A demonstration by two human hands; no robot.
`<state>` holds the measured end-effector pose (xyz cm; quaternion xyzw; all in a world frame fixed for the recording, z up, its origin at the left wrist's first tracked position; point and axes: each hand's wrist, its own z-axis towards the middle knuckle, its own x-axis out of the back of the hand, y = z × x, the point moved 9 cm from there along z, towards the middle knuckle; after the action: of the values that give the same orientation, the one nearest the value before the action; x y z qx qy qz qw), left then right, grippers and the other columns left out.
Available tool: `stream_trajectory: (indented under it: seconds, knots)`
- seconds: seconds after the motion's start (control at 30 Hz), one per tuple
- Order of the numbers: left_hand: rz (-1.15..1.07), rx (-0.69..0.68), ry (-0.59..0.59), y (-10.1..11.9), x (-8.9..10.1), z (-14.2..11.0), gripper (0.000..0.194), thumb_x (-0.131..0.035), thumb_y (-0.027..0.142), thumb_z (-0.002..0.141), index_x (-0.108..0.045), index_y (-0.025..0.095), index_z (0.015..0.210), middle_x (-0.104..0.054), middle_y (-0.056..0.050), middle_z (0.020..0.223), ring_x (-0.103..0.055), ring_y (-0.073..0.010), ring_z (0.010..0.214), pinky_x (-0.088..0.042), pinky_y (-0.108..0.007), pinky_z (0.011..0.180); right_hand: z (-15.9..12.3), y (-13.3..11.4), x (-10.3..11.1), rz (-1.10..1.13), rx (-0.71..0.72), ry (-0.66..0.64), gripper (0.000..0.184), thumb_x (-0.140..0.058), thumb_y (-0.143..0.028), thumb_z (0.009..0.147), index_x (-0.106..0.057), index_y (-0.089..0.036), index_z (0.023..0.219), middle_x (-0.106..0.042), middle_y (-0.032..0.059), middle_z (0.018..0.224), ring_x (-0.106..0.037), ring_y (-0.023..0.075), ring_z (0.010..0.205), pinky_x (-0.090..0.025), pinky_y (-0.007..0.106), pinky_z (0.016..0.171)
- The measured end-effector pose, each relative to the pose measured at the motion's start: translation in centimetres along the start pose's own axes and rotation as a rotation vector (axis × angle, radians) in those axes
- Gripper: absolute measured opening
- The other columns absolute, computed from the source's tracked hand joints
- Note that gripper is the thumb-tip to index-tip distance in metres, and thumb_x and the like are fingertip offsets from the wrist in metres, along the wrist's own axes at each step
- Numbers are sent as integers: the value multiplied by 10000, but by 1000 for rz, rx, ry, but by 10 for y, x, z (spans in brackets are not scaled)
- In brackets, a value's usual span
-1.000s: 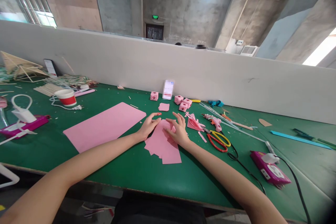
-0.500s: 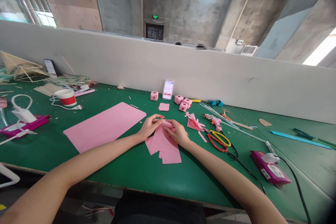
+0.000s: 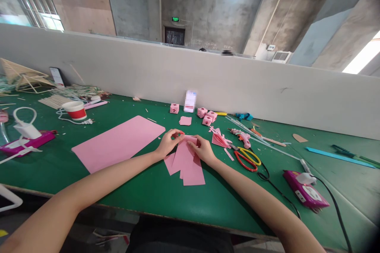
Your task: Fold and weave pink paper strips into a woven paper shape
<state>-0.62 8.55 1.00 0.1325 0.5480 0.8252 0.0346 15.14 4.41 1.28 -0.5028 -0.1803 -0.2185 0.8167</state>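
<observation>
Between my two hands is a strip of pink paper (image 3: 190,158), pinched along its far edge, where a narrow fold shows. My left hand (image 3: 170,142) grips the far left corner, fingertips closed on it. The far right corner is in the closed fingers of my right hand (image 3: 203,149). Other pink paper pieces (image 3: 170,162) lie under the strip. To the left rests a large pink sheet (image 3: 118,142). Beyond my hands sit a small stack of pink squares (image 3: 185,120) and several folded pink paper cubes (image 3: 207,120).
Right of my hands lie scissors (image 3: 249,159), pink scraps (image 3: 219,139) and a glue gun (image 3: 242,137) with its cable. Power strips (image 3: 307,191) stand at both sides. A paper cup (image 3: 74,110) is at the left. A phone (image 3: 190,101) leans on the grey partition (image 3: 133,71).
The far edge of the paper strip was curled over toward me and now lies flatter, with a narrow fold. The fingers of my right hand have shifted slightly; my left hand has hardly moved.
</observation>
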Motion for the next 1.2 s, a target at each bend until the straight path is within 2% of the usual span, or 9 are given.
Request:
stream_trajectory:
  seconds: [0.2, 0.37, 0.63, 0.9, 1.2]
  knots:
    - [-206, 132, -105, -6, -10, -1, 294, -709, 442, 767, -660, 175, 880, -650, -20, 822, -590, -167, 757, -457, -269, 686, 2, 10, -5, 140, -45, -58, 321, -602, -491, 837, -680, -197, 936, -643, 17, 739, -562, 169, 652, -424, 255, 557]
    - [-306, 154, -126, -11, -11, 0, 286, -759, 388, 729, -661, 173, 892, -678, -35, 894, -621, -176, 838, -483, -291, 773, 2, 13, -8, 206, -90, -85, 342, -681, -505, 761, -687, -191, 896, -606, 2, 656, -549, 160, 598, -426, 253, 523]
    - [-308, 222, -85, -19, -8, 1, 341, -813, 337, 664, -650, 164, 909, -687, -30, 838, -638, -172, 806, -492, -296, 771, 4, 21, -13, 341, -192, -97, 396, -561, -561, 826, -624, -170, 815, -505, -38, 538, -459, 107, 443, -350, 224, 433]
    - [-307, 269, -66, -24, -7, -1, 353, -798, 346, 680, -626, 170, 933, -688, -12, 760, -644, -167, 712, -493, -285, 698, 4, 25, -14, 371, -221, -112, 377, -590, -547, 805, -610, -177, 737, -517, -38, 538, -471, 102, 432, -365, 228, 438]
    - [-262, 235, -139, -20, -15, -1, 373, -790, 358, 687, -610, 166, 951, -672, -1, 738, -611, -147, 678, -464, -268, 681, 4, 30, -18, 419, -215, -123, 339, -643, -504, 780, -636, -165, 790, -566, -22, 606, -463, 100, 482, -389, 229, 459]
